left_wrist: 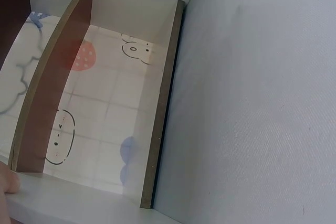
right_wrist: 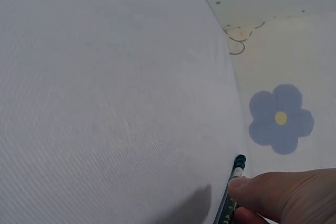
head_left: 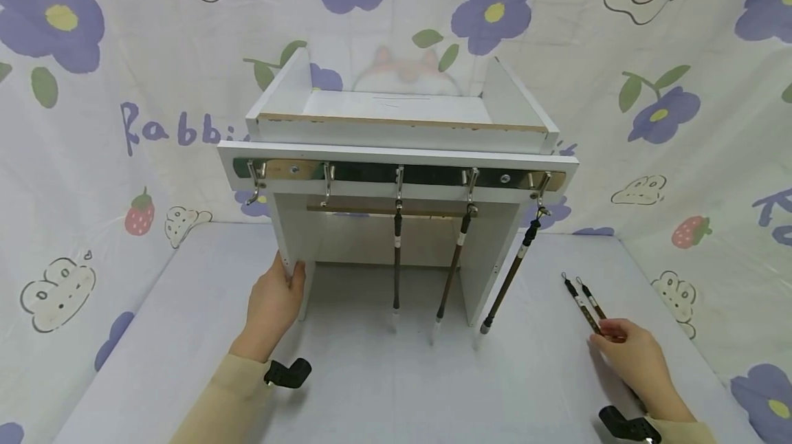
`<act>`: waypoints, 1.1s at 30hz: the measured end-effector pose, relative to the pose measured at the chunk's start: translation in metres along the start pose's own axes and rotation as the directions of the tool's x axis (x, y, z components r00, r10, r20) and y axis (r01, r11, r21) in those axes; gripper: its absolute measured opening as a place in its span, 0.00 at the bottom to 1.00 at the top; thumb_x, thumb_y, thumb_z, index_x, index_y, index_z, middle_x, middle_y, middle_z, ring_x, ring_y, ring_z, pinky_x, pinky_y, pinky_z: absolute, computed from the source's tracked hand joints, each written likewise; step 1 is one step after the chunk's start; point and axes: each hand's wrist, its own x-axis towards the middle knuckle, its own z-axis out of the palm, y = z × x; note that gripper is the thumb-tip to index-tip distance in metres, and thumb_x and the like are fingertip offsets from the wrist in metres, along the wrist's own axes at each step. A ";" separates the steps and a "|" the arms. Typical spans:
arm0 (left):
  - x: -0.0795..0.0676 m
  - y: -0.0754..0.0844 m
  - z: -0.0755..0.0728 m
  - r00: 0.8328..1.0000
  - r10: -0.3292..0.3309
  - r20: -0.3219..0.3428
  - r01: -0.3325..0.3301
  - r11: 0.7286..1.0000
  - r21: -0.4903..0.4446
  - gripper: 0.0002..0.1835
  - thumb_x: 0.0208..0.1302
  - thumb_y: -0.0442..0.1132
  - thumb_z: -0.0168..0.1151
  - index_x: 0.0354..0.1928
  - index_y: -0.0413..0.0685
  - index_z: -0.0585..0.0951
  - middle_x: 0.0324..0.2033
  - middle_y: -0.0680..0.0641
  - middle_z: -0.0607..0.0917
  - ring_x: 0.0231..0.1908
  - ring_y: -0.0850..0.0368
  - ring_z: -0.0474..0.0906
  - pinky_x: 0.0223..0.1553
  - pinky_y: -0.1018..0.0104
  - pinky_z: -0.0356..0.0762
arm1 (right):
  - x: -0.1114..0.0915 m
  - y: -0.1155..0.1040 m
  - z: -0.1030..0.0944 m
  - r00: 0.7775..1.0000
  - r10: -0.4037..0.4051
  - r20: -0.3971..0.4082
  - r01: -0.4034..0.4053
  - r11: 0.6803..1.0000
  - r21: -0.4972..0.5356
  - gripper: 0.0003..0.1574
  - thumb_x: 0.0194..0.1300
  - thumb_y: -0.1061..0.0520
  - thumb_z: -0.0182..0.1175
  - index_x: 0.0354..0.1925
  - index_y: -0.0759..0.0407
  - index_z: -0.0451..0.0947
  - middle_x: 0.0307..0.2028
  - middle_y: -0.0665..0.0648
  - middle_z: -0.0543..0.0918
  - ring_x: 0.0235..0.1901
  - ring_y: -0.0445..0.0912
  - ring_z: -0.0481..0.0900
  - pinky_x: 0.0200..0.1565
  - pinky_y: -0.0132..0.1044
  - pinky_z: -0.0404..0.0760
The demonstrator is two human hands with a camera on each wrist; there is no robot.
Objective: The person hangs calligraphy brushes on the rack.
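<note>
A white shelf stands with a metal hook rail across its front. From its hooks hang three writing brushes, tips down, with clear caps. My left hand grips the lower edge of the shelf's left side panel; in the left wrist view only its fingertips show beside a brown-edged board. At the right, my right hand pinches a writing brush with a dark, gold-marked handle, also seen as a brush between thumb and finger. Another brush lies alongside, partly hidden by the hand.
The shelf stands on a white-covered table. Behind it hangs a patterned cloth with purple flowers and cartoon animals. The two leftmost hooks carry nothing. Black wrist cameras sit at both cuffs.
</note>
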 end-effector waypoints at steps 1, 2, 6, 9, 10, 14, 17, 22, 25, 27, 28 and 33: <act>0.000 0.000 0.000 1.000 0.002 0.000 -0.002 1.000 -0.002 0.22 0.74 0.44 0.49 0.63 0.37 0.65 0.47 0.27 0.81 0.40 0.32 0.82 0.36 0.40 0.77 | 0.000 -0.001 0.001 1.000 0.000 0.001 0.000 1.000 -0.004 0.26 0.61 0.56 0.66 0.51 0.73 0.74 0.40 0.67 0.82 0.40 0.58 0.79 0.37 0.45 0.75; 0.000 0.000 0.000 1.000 0.003 -0.001 -0.003 1.000 -0.002 0.22 0.74 0.44 0.49 0.63 0.37 0.65 0.47 0.27 0.81 0.40 0.32 0.82 0.36 0.40 0.77 | 0.000 -0.001 0.002 1.000 0.002 0.002 -0.002 1.000 -0.005 0.25 0.61 0.57 0.65 0.51 0.73 0.74 0.41 0.68 0.82 0.40 0.59 0.79 0.38 0.47 0.75; 0.000 0.000 0.000 1.000 0.007 -0.004 -0.007 1.000 -0.003 0.22 0.74 0.44 0.49 0.63 0.37 0.66 0.47 0.28 0.81 0.40 0.33 0.82 0.36 0.40 0.78 | 0.001 -0.003 0.005 1.000 0.005 0.001 -0.005 1.000 -0.009 0.23 0.60 0.59 0.65 0.50 0.73 0.74 0.39 0.66 0.82 0.39 0.58 0.79 0.37 0.48 0.75; 0.000 0.000 0.001 1.000 0.008 -0.006 -0.008 1.000 -0.006 0.21 0.74 0.44 0.49 0.62 0.38 0.67 0.46 0.28 0.81 0.39 0.33 0.82 0.35 0.41 0.78 | 0.000 -0.001 0.008 1.000 -0.003 0.005 0.003 1.000 -0.012 0.21 0.60 0.60 0.65 0.48 0.72 0.75 0.36 0.63 0.82 0.35 0.54 0.79 0.33 0.43 0.75; 0.000 0.000 0.001 1.000 0.010 -0.007 -0.011 1.000 -0.005 0.21 0.74 0.44 0.49 0.61 0.38 0.67 0.45 0.28 0.82 0.39 0.34 0.82 0.35 0.41 0.77 | 0.000 -0.001 0.010 1.000 -0.010 0.007 0.010 1.000 -0.014 0.20 0.60 0.61 0.65 0.47 0.72 0.75 0.35 0.62 0.82 0.34 0.53 0.79 0.32 0.41 0.75; 0.001 0.000 0.001 1.000 0.011 -0.008 -0.011 1.000 -0.006 0.20 0.74 0.44 0.49 0.60 0.38 0.67 0.44 0.29 0.82 0.37 0.34 0.82 0.33 0.42 0.77 | -0.001 0.000 0.013 0.998 -0.055 -0.011 0.055 0.998 -0.036 0.16 0.59 0.62 0.65 0.44 0.71 0.77 0.31 0.58 0.82 0.31 0.50 0.78 0.31 0.40 0.72; 0.001 0.001 0.001 1.000 0.005 -0.010 -0.005 1.000 -0.004 0.20 0.74 0.44 0.49 0.60 0.39 0.67 0.43 0.29 0.82 0.36 0.35 0.83 0.33 0.42 0.77 | -0.001 -0.002 0.014 0.998 -0.069 -0.016 0.068 0.996 -0.051 0.16 0.59 0.61 0.64 0.44 0.70 0.78 0.30 0.56 0.82 0.30 0.49 0.77 0.30 0.41 0.71; 0.000 0.002 0.001 1.000 0.002 -0.004 -0.002 1.000 -0.004 0.21 0.74 0.44 0.49 0.61 0.39 0.67 0.45 0.29 0.82 0.38 0.34 0.82 0.35 0.41 0.77 | -0.002 -0.004 0.012 0.999 -0.051 0.007 0.052 0.997 -0.053 0.16 0.60 0.61 0.64 0.45 0.70 0.77 0.30 0.57 0.81 0.30 0.49 0.77 0.30 0.41 0.71; 0.000 0.002 0.001 1.000 0.007 -0.003 -0.007 1.000 -0.005 0.22 0.74 0.44 0.48 0.62 0.38 0.66 0.46 0.28 0.81 0.39 0.33 0.82 0.36 0.40 0.77 | -0.003 -0.006 0.009 0.999 -0.034 0.018 0.035 0.999 -0.038 0.18 0.60 0.61 0.63 0.46 0.70 0.77 0.31 0.57 0.81 0.31 0.50 0.77 0.31 0.41 0.71; 0.000 0.001 0.001 1.000 0.009 -0.004 -0.009 1.000 -0.004 0.22 0.74 0.44 0.48 0.62 0.39 0.66 0.46 0.28 0.81 0.39 0.33 0.82 0.36 0.40 0.77 | -0.004 -0.009 0.007 1.000 -0.021 0.017 0.021 1.000 -0.018 0.18 0.61 0.61 0.62 0.47 0.70 0.77 0.32 0.57 0.81 0.31 0.50 0.76 0.30 0.40 0.71; 0.000 0.001 0.001 1.000 0.007 -0.005 -0.007 1.000 -0.003 0.21 0.74 0.44 0.48 0.62 0.39 0.66 0.45 0.28 0.81 0.39 0.33 0.82 0.35 0.40 0.77 | -0.004 -0.012 0.004 1.000 -0.014 0.017 0.014 1.000 -0.004 0.18 0.61 0.61 0.61 0.47 0.70 0.77 0.33 0.58 0.81 0.31 0.50 0.76 0.29 0.39 0.71; 0.000 0.000 0.000 1.000 0.000 -0.009 0.000 1.000 0.000 0.21 0.74 0.45 0.49 0.61 0.39 0.67 0.45 0.28 0.81 0.39 0.33 0.82 0.35 0.40 0.77 | -0.005 -0.022 -0.004 0.999 -0.035 -0.013 0.036 0.998 0.053 0.17 0.64 0.59 0.60 0.48 0.68 0.78 0.35 0.59 0.82 0.31 0.47 0.76 0.26 0.35 0.74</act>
